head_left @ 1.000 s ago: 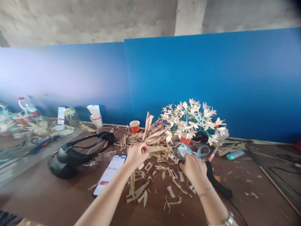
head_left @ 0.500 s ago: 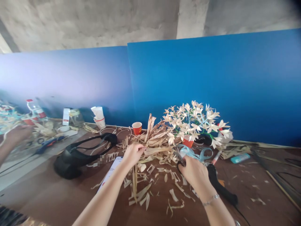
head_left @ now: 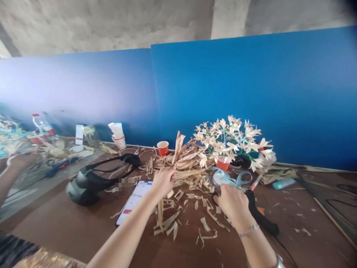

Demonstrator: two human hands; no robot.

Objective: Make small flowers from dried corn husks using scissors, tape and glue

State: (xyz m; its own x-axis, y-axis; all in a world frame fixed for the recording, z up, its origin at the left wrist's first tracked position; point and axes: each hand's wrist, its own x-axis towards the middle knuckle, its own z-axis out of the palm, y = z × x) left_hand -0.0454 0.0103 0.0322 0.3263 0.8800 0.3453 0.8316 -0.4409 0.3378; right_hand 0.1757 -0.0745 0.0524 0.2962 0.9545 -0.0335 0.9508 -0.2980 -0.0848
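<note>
My left hand [head_left: 165,180] is closed, thumb and fingers pinching a dried corn husk [head_left: 192,173] that stretches to the right over the husk pile [head_left: 185,156]. My right hand [head_left: 232,203] is wrapped around scissors [head_left: 214,198]; one dark handle loop shows at the thumb, while the blades are mostly hidden or blurred. Cut husk scraps [head_left: 205,224] lie scattered on the brown table below both hands. Just beyond my right hand is a coil of light blue ribbon [head_left: 242,179]. Behind it, cream husk flowers [head_left: 223,139] stand in a red paper cup [head_left: 222,163].
A phone [head_left: 134,203] and a black headset [head_left: 83,186] lie left of my left arm. A black corded tool [head_left: 260,216] rests beside my right wrist. Another red cup [head_left: 162,148] stands behind the pile. Another person's hand [head_left: 23,160] is at far left.
The view has shifted slightly. My left hand has moved a little to the right with its husk. My right hand has turned, so the scissors show less.
</note>
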